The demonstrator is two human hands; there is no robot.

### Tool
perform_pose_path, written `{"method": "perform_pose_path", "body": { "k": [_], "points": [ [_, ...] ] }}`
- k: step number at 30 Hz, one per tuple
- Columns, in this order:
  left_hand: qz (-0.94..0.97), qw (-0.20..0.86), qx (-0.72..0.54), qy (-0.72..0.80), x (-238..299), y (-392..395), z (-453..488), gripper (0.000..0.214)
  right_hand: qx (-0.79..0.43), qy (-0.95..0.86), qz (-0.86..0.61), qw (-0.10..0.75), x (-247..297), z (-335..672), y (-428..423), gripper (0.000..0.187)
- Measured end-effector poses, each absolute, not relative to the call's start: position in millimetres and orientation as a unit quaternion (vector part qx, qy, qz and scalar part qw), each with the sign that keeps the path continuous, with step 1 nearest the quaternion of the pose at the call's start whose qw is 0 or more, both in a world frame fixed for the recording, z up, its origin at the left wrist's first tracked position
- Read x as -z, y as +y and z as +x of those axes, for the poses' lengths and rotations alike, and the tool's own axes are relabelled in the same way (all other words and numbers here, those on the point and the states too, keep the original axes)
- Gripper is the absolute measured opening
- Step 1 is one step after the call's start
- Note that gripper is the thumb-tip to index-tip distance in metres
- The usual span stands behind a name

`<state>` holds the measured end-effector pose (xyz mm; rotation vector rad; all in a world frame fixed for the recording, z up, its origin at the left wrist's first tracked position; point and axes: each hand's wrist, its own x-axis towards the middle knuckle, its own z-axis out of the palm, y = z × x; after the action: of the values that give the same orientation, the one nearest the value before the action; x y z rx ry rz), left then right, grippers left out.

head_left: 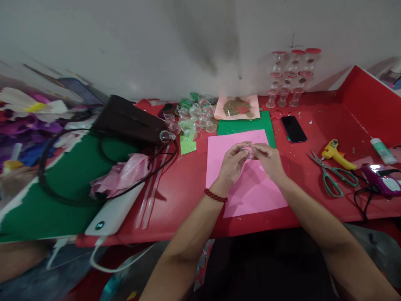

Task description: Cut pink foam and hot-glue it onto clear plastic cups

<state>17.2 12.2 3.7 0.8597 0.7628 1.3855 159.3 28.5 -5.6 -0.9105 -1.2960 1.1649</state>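
My left hand [233, 162] and my right hand [268, 159] meet over a pink sheet of paper [247, 196], fingers bent and fingertips pinched together. Between them is a small, pale piece [249, 152], mostly covered by the fingers; its kind cannot be made out. A beaded bracelet [216, 195] circles my left wrist. Under the pink sheet's far edge lies green paper [244, 125]. Beyond it, a pale pink sheet [221, 109] carries a brown, grainy heap [236, 107].
Clear plastic cup-like pieces [196, 115] are piled at back left. Stacked clear pieces with red discs [283, 79] stand by the wall. To the right lie a phone [293, 128], scissors [328, 171] and a yellow glue gun [336, 154]. At left are a power bank [114, 215] and black cable [62, 200].
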Motion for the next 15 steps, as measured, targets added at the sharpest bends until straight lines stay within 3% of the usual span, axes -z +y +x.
{"method": "perform_pose_path", "body": {
  "k": [6, 15],
  "points": [
    [0.415, 0.605, -0.61, 0.299, -4, 12, 21, 0.026, -0.508, -0.527, -0.397, 0.554, 1, 157, 26, 0.034],
    [0.403, 0.584, -0.635, 0.307, 5, 12, 26, 0.025, -0.532, -0.539, -0.366, 0.541, -4, 157, 23, 0.034]
  ]
}}
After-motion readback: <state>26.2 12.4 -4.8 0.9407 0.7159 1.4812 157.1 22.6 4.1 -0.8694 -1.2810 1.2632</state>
